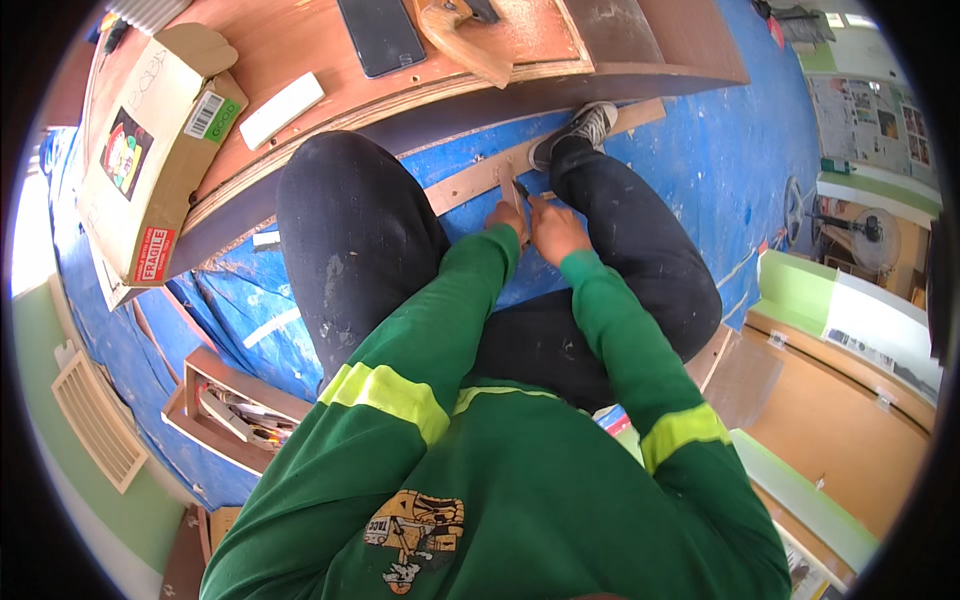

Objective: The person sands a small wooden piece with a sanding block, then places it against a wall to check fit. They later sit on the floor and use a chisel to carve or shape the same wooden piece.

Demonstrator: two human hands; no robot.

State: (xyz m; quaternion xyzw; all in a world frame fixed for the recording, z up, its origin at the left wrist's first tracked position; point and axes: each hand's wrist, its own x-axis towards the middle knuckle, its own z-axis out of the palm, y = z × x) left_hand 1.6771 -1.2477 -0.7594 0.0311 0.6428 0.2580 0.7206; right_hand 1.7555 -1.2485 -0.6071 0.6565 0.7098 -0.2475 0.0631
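Note:
Between my bent knees, my left hand (507, 217) grips a thin wooden strip (510, 184) that tilts up from the floor. My right hand (558, 231) is just beside it, closed around a small dark tool (523, 192) whose tip meets the strip's edge. The tool's kind is too small to tell, as the fingers hide most of it. Beyond both hands a long wooden board (457, 187) lies on the blue floor sheet (645, 157). My sneaker (596, 124) rests on or against that board.
A low wooden worktop (330, 112) ahead carries a wood-handled saw (457, 41), a black phone or tablet (381, 34), a white block (282, 110) and a cardboard box (150, 150). A wooden tray of tools (244, 412) lies left; a fan (874, 236) and wooden panels (832, 390) are right.

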